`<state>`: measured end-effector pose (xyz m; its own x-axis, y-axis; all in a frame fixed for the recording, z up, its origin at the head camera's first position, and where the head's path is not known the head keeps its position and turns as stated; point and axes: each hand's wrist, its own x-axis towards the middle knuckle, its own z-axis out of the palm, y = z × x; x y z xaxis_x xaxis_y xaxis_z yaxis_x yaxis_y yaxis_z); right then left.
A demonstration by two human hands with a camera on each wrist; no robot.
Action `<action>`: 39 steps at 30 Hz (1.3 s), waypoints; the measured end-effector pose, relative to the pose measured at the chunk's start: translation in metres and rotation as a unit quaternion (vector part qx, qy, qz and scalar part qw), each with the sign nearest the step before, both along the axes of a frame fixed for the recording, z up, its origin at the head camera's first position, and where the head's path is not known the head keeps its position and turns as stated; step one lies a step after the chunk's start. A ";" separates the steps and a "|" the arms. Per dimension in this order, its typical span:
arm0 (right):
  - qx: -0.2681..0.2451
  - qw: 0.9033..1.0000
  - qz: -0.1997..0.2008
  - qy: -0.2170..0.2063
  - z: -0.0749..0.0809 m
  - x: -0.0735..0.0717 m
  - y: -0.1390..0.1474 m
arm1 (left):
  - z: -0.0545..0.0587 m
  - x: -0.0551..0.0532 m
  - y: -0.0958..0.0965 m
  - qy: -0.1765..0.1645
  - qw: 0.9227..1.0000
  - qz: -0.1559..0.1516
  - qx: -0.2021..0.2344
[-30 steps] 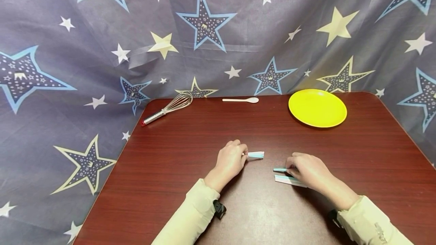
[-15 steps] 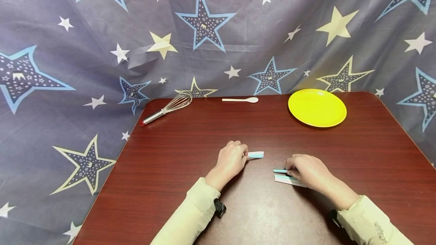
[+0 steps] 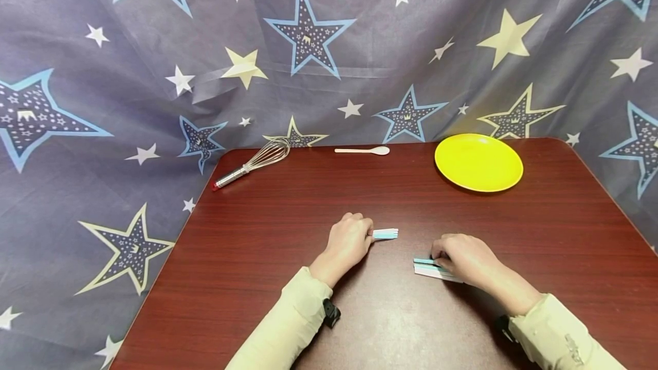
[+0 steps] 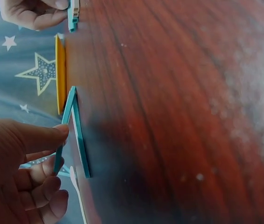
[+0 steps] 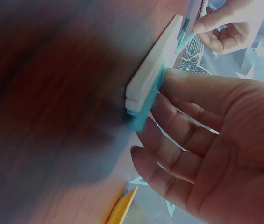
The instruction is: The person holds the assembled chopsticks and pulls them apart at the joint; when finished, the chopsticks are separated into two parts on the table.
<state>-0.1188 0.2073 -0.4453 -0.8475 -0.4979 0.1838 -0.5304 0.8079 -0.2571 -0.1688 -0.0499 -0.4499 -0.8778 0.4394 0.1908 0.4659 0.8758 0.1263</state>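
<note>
In the head view my left hand (image 3: 345, 244) pinches slim white and light-blue bag clips (image 3: 385, 234) at their left end. The left wrist view shows teal strips (image 4: 79, 135) forming a narrow V; the thumb and index finger hold the raised strip and the other lies along the table. My right hand (image 3: 466, 257) pinches a teal bag clip (image 3: 422, 261) right alongside white and teal bag clips (image 3: 437, 272) on the table. From the right wrist, white clips (image 5: 155, 65) lie beside the teal one (image 5: 143, 114), with the thumb and fingertips at the teal edge.
A metal whisk (image 3: 252, 163) lies at the back left of the brown table (image 3: 288, 204). A white spoon (image 3: 362, 151) lies at the back middle, and a yellow plate (image 3: 479, 163) at the back right. A star-patterned cloth (image 3: 329, 96) hangs behind.
My right hand has shifted slightly toward the front, bringing the teal clip up beside the white and teal ones. The left hand has hardly moved.
</note>
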 end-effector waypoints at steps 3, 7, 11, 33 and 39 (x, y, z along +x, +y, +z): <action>0.005 1.000 0.001 -0.008 0.000 0.000 0.000 | -0.001 -0.001 0.000 0.003 1.000 0.000 -0.008; 0.006 1.000 0.002 -0.011 0.001 0.000 -0.001 | -0.002 -0.001 0.000 0.006 1.000 0.001 -0.018; 0.007 1.000 0.001 -0.011 0.001 0.001 -0.001 | -0.003 0.000 0.000 0.005 1.000 0.001 -0.019; 0.008 1.000 0.002 -0.027 -0.001 0.000 -0.002 | -0.008 -0.005 0.003 0.010 0.998 0.017 -0.058; 0.007 1.000 0.003 -0.029 -0.001 0.001 -0.002 | -0.007 -0.005 0.006 0.001 0.997 0.028 -0.070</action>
